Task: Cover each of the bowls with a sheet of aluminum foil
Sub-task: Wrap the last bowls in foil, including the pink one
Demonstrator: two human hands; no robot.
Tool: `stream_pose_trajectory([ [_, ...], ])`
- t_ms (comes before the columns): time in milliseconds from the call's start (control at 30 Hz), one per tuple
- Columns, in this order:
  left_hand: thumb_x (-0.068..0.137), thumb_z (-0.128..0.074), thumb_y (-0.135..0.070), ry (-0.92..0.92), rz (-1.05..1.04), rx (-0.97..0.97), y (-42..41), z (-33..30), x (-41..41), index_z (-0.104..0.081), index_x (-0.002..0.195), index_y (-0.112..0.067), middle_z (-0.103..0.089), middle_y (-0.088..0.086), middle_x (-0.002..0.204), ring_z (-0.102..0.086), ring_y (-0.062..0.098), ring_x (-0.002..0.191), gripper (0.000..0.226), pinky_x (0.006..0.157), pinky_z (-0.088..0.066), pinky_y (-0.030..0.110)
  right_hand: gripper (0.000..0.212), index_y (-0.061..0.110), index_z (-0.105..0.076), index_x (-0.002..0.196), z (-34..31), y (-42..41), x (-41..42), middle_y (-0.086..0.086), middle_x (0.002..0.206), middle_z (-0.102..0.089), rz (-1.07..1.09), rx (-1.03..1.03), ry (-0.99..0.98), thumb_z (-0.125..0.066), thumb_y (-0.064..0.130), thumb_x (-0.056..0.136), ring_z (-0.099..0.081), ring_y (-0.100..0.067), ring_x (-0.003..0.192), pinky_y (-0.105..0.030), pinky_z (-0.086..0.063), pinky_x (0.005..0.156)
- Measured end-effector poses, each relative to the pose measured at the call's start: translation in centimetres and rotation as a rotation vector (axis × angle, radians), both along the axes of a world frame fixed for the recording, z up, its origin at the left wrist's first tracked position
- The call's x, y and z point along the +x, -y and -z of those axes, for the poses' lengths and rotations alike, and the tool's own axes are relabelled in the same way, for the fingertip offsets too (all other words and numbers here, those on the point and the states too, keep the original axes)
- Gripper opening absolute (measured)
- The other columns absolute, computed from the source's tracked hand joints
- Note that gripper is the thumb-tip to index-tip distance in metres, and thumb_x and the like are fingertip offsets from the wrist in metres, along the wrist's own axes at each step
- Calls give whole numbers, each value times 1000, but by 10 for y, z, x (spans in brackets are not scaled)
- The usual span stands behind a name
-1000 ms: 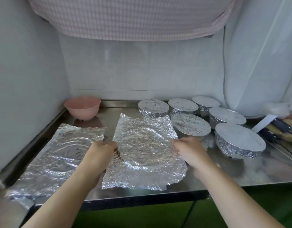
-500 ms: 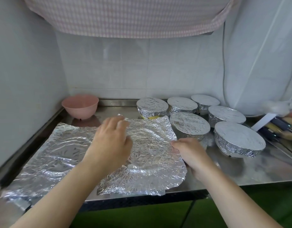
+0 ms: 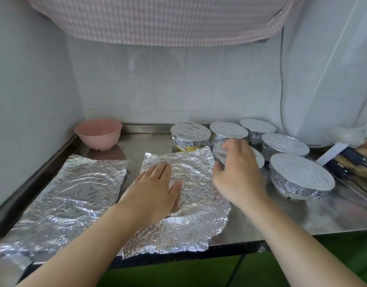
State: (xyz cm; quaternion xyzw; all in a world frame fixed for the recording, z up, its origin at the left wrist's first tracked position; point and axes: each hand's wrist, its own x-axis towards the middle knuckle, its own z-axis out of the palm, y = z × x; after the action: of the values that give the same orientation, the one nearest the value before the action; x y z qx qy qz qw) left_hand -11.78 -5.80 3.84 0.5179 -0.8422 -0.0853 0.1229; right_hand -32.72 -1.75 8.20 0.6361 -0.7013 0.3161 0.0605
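Our near sheet (image 3: 190, 208) overhangs the counter (image 3: 302, 216) edge; left hand (image 3: 151, 195) presses it flat, fingers straight. Let go carelessly & we judge it could slide off or tear. Right hand (image 3: 238, 172) hovers loosely curled, holding nothing, close to covered bowls (image 3: 300, 175), so little room rt. Spare sheet (image 3: 62, 199) left; bare pink bowl (image 3: 98, 133) at far-left corner, open counter btw.
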Motion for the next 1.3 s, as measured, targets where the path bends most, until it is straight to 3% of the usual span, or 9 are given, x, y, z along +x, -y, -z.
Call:
stream_pose_trajectory([
  [100, 109, -28, -52, 23, 8, -6, 4, 3, -1, -17, 167, -17, -16, 1, 174, -13, 21, 160, 68, 130, -11, 42, 48, 14, -45, 151, -18, 14, 23, 0, 152, -45, -303, 156, -181, -56, 14, 105, -45, -18, 138, -35, -39, 116],
  [233, 100, -14, -61, 34, 20, -28, 6, 9, 1, -16, 166, -18, -18, 1, 174, -15, 21, 160, 79, 130, -12, 41, 52, 12, -31, 163, 0, 39, 41, -3, 170, -32, -438, 476, -206, -41, 30, 114, -30, -23, 156, -41, -27, 126],
  [433, 92, -2, -57, 23, 53, -31, 6, 7, 5, -22, 165, -17, -19, 3, 173, -15, 23, 160, 86, 128, -14, 42, 49, 14, -35, 156, 36, 46, 36, -7, 159, -44, -355, 371, -226, -36, 38, 113, -45, -31, 144, -50, -40, 116],
  [567, 95, -7, -30, 276, 185, -103, 24, 4, 0, -59, 128, 3, -52, 27, 142, -49, 48, 135, 70, 105, -50, 62, 57, 11, -43, 148, 38, 46, 38, -9, 144, -53, -339, 350, -287, -24, 36, 99, -53, -31, 129, -49, -45, 107],
  [633, 94, -7, -31, 286, 179, -113, 30, 2, -8, -58, 130, 1, -54, 23, 139, -51, 45, 132, 70, 104, -50, 59, 65, 11, -48, 140, 40, 48, 36, -9, 135, -56, -347, 330, -270, -19, 34, 86, -55, -31, 123, -49, -47, 103],
  [800, 85, 11, -41, 287, 151, -224, 35, 13, -15, -42, 142, -14, -40, 7, 151, -40, 33, 141, 82, 111, -43, 51, 27, 14, -53, 115, 45, 51, 31, -7, 119, -61, -289, 333, -108, -38, 20, 94, -58, -36, 107, -51, -50, 86],
  [967, 82, 12, -41, 304, 111, -192, 37, 13, -17, -46, 131, -17, -41, 7, 148, -42, 33, 138, 80, 108, -45, 51, 26, 8, -55, 128, 53, 44, 31, -13, 124, -62, -236, 271, -31, -45, 16, 105, -57, -35, 112, -50, -48, 91],
  [1200, 88, -26, -26, 177, 85, 15, 41, 9, -7, -63, 106, 3, -62, 27, 126, -63, 50, 107, 50, 70, -60, 62, 31, 15, -54, 134, 49, 44, 34, -12, 133, -59, -212, 295, -6, -43, 30, 110, -57, -36, 119, -48, -49, 93],
  [1300, 92, -12, -36, 99, 69, -51, 35, 5, -12, -57, 126, -6, -53, 18, 142, -53, 43, 126, 64, 93, -54, 59, 33, 14, -53, 137, 50, 44, 35, -12, 135, -58, -206, 296, -25, -44, 29, 109, -56, -36, 123, -47, -49, 95],
])
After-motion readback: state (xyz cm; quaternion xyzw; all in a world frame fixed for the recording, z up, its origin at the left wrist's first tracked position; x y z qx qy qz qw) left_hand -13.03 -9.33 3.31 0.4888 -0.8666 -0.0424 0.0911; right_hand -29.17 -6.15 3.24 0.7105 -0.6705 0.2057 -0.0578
